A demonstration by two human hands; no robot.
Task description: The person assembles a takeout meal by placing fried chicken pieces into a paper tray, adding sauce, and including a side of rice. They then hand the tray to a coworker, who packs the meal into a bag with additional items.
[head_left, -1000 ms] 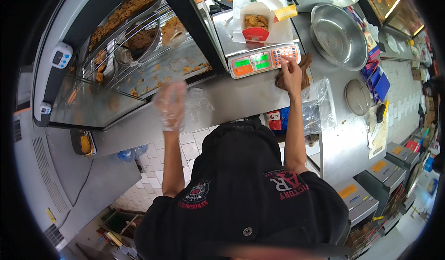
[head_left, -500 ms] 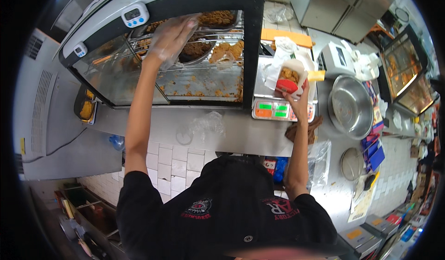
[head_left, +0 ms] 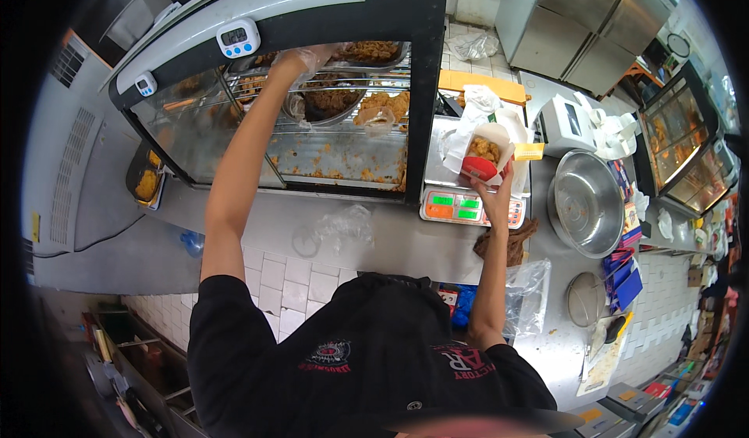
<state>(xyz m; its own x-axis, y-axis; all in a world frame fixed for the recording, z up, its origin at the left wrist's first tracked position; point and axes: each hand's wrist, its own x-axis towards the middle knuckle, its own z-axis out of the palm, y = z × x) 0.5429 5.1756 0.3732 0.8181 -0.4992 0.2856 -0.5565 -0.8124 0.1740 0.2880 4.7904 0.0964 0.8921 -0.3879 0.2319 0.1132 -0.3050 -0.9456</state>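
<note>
My left hand, in a clear plastic glove, reaches into a glass-fronted food warmer. It is at the upper shelf, beside a tray of fried pieces and above a round metal pan of dark fried food. The warmer's frame and the glove hide most of its fingers. My right hand grips the lower side of a red and white paper food box. Golden fried pieces fill the open box, which tilts over a digital scale with lit green displays.
Crumbs litter the warmer's lower tray. A crumpled plastic bag lies on the steel counter. To the right are a large steel bowl, a brown cloth, a round strainer and a white receipt printer.
My left hand has gone deeper into the warmer, so less of it shows. My right hand still holds the box, slightly lower in view. The whole view has shifted a little.
</note>
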